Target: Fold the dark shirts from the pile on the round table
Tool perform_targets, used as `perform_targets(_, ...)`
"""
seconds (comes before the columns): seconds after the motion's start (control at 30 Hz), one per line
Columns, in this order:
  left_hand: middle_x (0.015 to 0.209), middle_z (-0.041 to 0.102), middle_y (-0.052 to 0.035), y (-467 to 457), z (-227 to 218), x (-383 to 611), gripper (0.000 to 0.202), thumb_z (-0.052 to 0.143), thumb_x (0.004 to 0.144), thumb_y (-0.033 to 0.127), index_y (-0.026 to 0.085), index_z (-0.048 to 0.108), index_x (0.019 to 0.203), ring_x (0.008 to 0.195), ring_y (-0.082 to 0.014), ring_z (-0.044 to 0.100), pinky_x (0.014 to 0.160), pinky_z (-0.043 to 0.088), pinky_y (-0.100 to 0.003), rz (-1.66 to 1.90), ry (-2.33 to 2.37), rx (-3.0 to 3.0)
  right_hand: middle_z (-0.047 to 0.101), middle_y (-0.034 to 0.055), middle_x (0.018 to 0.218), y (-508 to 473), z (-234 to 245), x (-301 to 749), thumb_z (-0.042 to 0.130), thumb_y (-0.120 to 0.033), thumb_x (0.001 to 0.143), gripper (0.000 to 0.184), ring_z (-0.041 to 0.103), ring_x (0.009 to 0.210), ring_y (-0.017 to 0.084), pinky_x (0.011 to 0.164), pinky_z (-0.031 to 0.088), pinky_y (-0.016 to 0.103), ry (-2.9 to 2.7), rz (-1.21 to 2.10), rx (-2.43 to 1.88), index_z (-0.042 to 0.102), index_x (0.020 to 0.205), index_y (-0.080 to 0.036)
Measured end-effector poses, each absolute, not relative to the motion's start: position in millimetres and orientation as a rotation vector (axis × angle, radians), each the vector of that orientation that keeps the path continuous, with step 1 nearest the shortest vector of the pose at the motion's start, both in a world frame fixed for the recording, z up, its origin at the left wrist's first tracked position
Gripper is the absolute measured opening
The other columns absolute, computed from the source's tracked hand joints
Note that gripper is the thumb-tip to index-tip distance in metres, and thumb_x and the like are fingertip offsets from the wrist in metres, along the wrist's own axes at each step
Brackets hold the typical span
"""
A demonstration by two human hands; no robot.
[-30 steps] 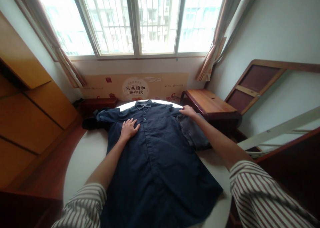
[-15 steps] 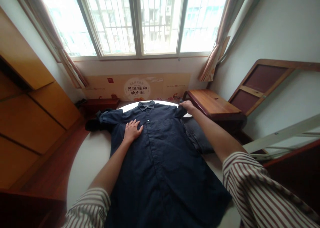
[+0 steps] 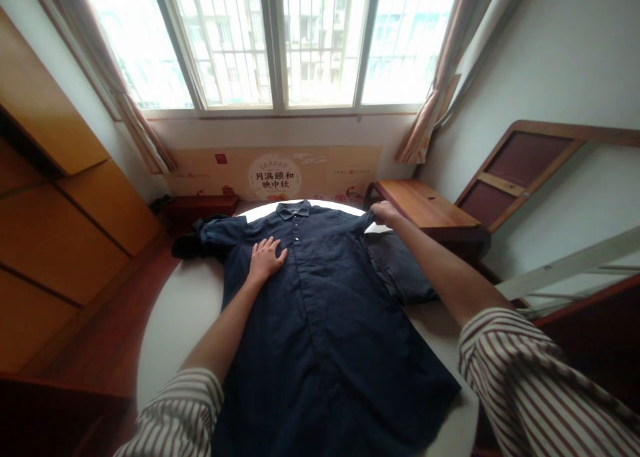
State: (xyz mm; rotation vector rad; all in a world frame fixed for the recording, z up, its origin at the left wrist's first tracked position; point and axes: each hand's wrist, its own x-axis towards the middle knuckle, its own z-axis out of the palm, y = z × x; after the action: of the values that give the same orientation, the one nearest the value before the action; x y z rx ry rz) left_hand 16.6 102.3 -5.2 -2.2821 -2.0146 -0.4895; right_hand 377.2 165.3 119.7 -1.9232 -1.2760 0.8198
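Note:
A dark navy button-up shirt [image 3: 325, 310] lies front side up on a white round table [image 3: 173, 323], its collar toward the window. My left hand [image 3: 267, 260] rests flat on the chest of the shirt, left of the buttons, fingers spread. At the upper right, my right hand [image 3: 385, 213] grips the end of the shirt's right-hand sleeve and holds it stretched outward. The opposite sleeve lies out to the left, over a black item [image 3: 187, 247] whose kind I cannot make out. Beside the shirt, under my right forearm, sits a folded dark grey garment [image 3: 403, 270].
A wooden side table [image 3: 425, 203] stands beyond the table at the right. Against the right wall is a wood-framed panel [image 3: 533, 163]. Yellow-brown cabinets [image 3: 100, 217] line the left side. A printed banner [image 3: 275, 173] hangs below the barred window [image 3: 320, 43].
My right hand has moved a little to the right, drawing the sleeve out straighter. My left hand stays in place on the shirt's chest.

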Motion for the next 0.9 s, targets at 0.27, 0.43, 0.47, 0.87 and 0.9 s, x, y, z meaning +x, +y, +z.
perform_targets(0.27, 0.150, 0.048, -0.0090, 102, -6, 16, 0.055, 0.043, 0.095, 0.053, 0.021, 0.056, 0.139, 0.139, -0.0298, 0.041, 0.117, 0.027, -0.048, -0.496, -1.995, -2.285, 0.064, 0.0033, 0.063, 169, 128, 339, 0.070, -0.024, 0.087, 0.017, 0.060, 0.049, 0.011, 0.059, 0.057, 0.028, -1.640, 0.980, -1.825, 0.067, 0.089, -0.007)
perform_targets(0.43, 0.150, 0.048, -0.0087, 102, -6, 16, 0.055, 0.043, 0.095, 0.053, 0.022, 0.056, 0.138, 0.139, -0.0294, 0.041, 0.118, 0.026, -0.047, -0.503, -2.009, -2.283, 0.063, 0.0043, 0.060, 172, 111, 342, 0.071, -0.024, 0.086, 0.021, 0.061, 0.051, 0.013, 0.059, 0.057, 0.030, -1.733, 0.835, -2.018, 0.066, 0.083, -0.004)
perform_targets(0.47, 0.150, 0.048, -0.0088, 102, -5, 16, 0.055, 0.043, 0.095, 0.053, 0.022, 0.056, 0.138, 0.139, -0.0296, 0.041, 0.118, 0.026, -0.048, -0.505, -2.010, -2.286, 0.066, 0.0050, 0.066, 173, 107, 340, 0.072, -0.027, 0.086, 0.023, 0.063, 0.056, 0.014, 0.061, 0.057, 0.031, -1.763, 0.799, -2.060, 0.066, 0.086, -0.005)
perform_targets(0.87, 0.150, 0.048, -0.0093, 103, -7, 16, 0.055, 0.044, 0.095, 0.053, 0.022, 0.057, 0.138, 0.139, -0.0302, 0.041, 0.118, 0.025, -0.049, -0.549, -2.030, -2.296, 0.030, 0.0319, 0.154, 80, 47, 275, 0.050, -0.021, 0.093, 0.050, 0.023, 0.145, 0.042, 0.115, 0.020, 0.054, -2.382, 0.139, -1.980, 0.051, 0.136, 0.003)
perform_targets(0.9, 0.149, 0.049, -0.0099, 103, -6, 16, 0.054, 0.045, 0.095, 0.053, 0.021, 0.057, 0.137, 0.139, -0.0305, 0.041, 0.118, 0.026, -0.050, -0.566, -2.028, -2.301, 0.031, 0.0321, 0.153, 66, 43, 273, 0.047, -0.022, 0.094, 0.052, 0.024, 0.145, 0.041, 0.115, 0.022, 0.053, -2.435, 0.130, -1.940, 0.048, 0.139, 0.004)
